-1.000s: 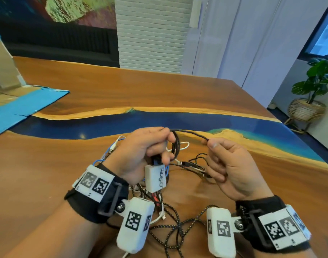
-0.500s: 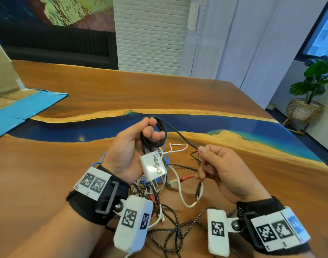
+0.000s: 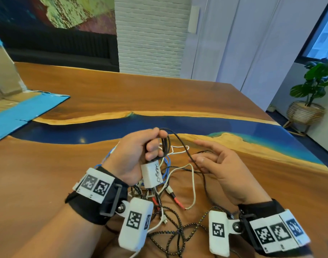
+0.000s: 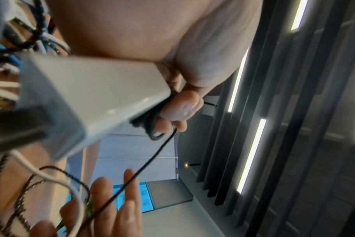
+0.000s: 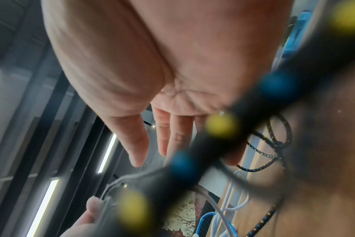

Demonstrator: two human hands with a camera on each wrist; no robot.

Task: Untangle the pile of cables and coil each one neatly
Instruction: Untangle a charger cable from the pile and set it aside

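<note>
- Left hand [image 3: 139, 155], centre of the head view, is gripping a small coil of thin black cable [image 3: 165, 146] with fingers curled round the loops; a white charger block [image 3: 151, 173] is hanging just below that fist
- Right hand [image 3: 221, 164], right of centre, is lying open with fingers spread, gripping nothing; the free run of the black cable is trailing across its fingers [image 4: 120, 192]
- Rest of the pile is sitting on the wooden table [image 3: 47, 174] in the lower middle of the frame, under and between both wrists: a braided black cable [image 3: 178, 229], a white cable [image 3: 193, 183], a blue cable [image 3: 167, 164] and red-tipped leads [image 3: 176, 199], all crossing each other
- Progress, as a judgement: one cable is being wound, a few loops made, its tail not yet gathered; no finished coil is showing set aside
- Everything else is looking left to do: separating the pile and coiling each one
</note>
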